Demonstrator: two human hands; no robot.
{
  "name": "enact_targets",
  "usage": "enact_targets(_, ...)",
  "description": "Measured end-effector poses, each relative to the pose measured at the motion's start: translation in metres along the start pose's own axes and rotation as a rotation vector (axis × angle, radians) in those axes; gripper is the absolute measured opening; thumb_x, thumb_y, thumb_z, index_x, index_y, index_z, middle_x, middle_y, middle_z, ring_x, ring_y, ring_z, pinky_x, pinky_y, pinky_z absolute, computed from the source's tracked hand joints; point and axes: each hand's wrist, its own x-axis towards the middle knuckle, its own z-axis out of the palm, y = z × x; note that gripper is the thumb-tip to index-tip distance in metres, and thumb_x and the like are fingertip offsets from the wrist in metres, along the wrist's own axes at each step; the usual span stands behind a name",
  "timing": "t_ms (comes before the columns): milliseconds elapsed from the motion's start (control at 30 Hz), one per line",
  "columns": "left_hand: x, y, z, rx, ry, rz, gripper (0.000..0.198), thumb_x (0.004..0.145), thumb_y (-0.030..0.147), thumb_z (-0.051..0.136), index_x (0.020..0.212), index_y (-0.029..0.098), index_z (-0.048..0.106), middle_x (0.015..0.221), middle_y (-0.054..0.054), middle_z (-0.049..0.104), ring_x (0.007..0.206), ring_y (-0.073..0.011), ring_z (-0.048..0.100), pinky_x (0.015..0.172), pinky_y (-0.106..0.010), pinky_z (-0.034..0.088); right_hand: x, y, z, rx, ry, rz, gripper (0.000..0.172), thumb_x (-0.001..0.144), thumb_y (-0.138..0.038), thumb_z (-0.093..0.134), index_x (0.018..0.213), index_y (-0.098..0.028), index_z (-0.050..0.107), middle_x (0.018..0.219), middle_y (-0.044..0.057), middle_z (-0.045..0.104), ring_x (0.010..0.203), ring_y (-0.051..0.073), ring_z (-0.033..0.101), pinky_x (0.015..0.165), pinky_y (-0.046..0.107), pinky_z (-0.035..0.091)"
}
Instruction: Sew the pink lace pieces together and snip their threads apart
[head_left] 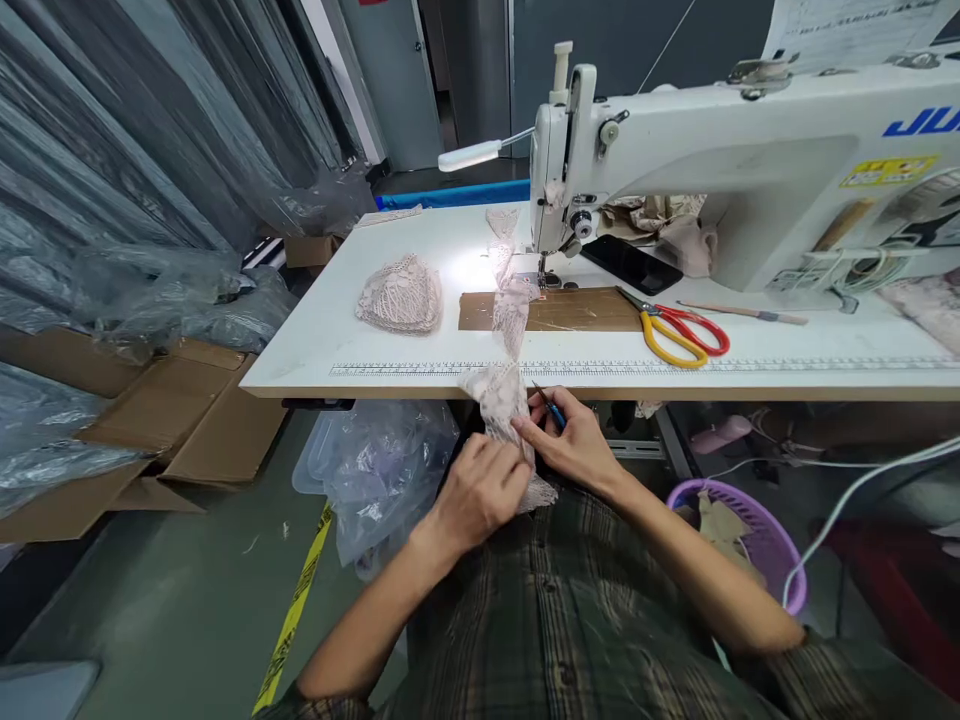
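A strip of pale pink lace [504, 395] runs from beside the needle of the white sewing machine [541, 262], over the table's front edge and down to my lap. My left hand [480, 490] is closed on the lace below the edge, its fingertips curled out of sight. Thumb and fingers of my right hand [574, 440] pinch the lace at its right side. That same hand also holds a small dark blue tool with a pointed tip, probably thread snips [553, 410]. A stack of cut lace pieces [402, 295] lies on the table to the left.
Scissors with red and yellow handles [679, 332], a thin stick [742, 313] and a black phone [631, 264] lie right of the needle. Brown tape [592, 310] and a printed ruler [420, 369] mark the tabletop. Below are a purple basket [780, 540] and a plastic-lined bin [375, 470].
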Motion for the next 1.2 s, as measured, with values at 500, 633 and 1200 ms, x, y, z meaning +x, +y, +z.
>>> enact_targets(500,-0.012,-0.029,0.026,-1.744,-0.180,-0.792,0.050,0.076,0.056,0.070,0.104,0.015,0.069,0.113,-0.012,0.066,0.105,-0.0271,0.063,0.091,-0.036,0.049,-0.035,0.000,0.000,0.175,-0.293,-0.189,0.012,0.088,-0.028,0.058,0.084,-0.018,0.063,0.069,0.000,0.057,0.063,0.011,0.050,0.062,0.024,0.042)
enact_targets(633,-0.014,-0.020,0.024,-1.863,-0.136,-0.986,0.031,0.067,0.035,0.084,0.085,0.015,0.069,0.092,-0.004,0.069,0.082,-0.0155,0.065,0.077,-0.026,0.051,-0.036,0.003,-0.004,0.156,-0.299,-0.119,0.015,0.088,-0.033,0.060,0.086,-0.018,0.061,0.070,-0.001,0.058,0.061,0.011,0.049,0.058,0.024,0.041)
enact_targets(1200,-0.022,-0.019,0.006,-1.545,-0.092,-1.222,0.027,0.069,0.040,0.081,0.079,0.016,0.076,0.081,-0.005,0.074,0.071,-0.0143,0.064,0.068,-0.025,0.050,-0.006,0.018,0.010,-0.061,-0.451,-0.089,0.052,0.098,-0.057,0.033,0.071,-0.018,0.054,0.061,-0.002,0.051,0.057,0.011,0.043,0.059,0.026,0.031)
